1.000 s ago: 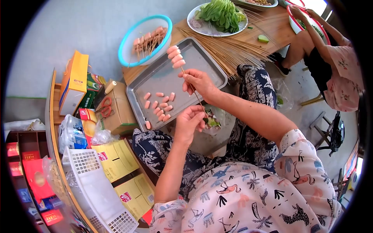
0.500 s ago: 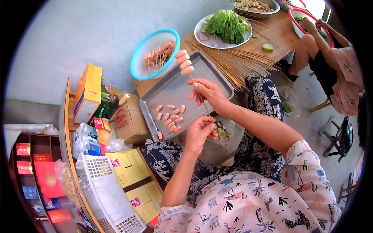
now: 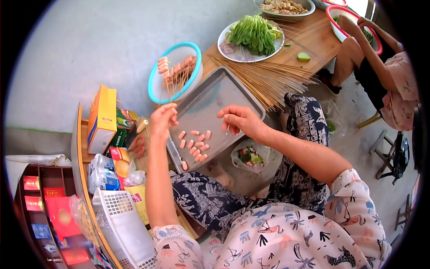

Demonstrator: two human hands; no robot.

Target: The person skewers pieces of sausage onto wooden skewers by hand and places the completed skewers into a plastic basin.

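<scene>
My left hand [image 3: 165, 117] is closed around the lower end of a sausage skewer [image 3: 163, 66]. Several short pink sausage pieces are threaded near its top, which is over the blue-rimmed bowl [image 3: 155, 92]. More loaded skewers [image 3: 179, 74] lie inside that bowl, their bare sticks pointing toward me. My right hand [image 3: 242, 121] hovers above the metal tray [image 3: 215, 96], fingers apart and nothing seen in them. Loose sausage pieces [image 3: 197, 145] are scattered over the near left part of the tray.
Behind the tray, many bare bamboo sticks [image 3: 273, 80] fan out on the wooden table [image 3: 329, 45]. A plate of leafy greens [image 3: 255, 36] stands beyond. Boxes [image 3: 102, 119] crowd the left. Another person [image 3: 380, 76] sits at right by a red-rimmed basin [image 3: 333, 22].
The sausage skewer passed from both hands to my left hand alone, which moved up and left to the bowl. My right hand let go and opened over the tray.
</scene>
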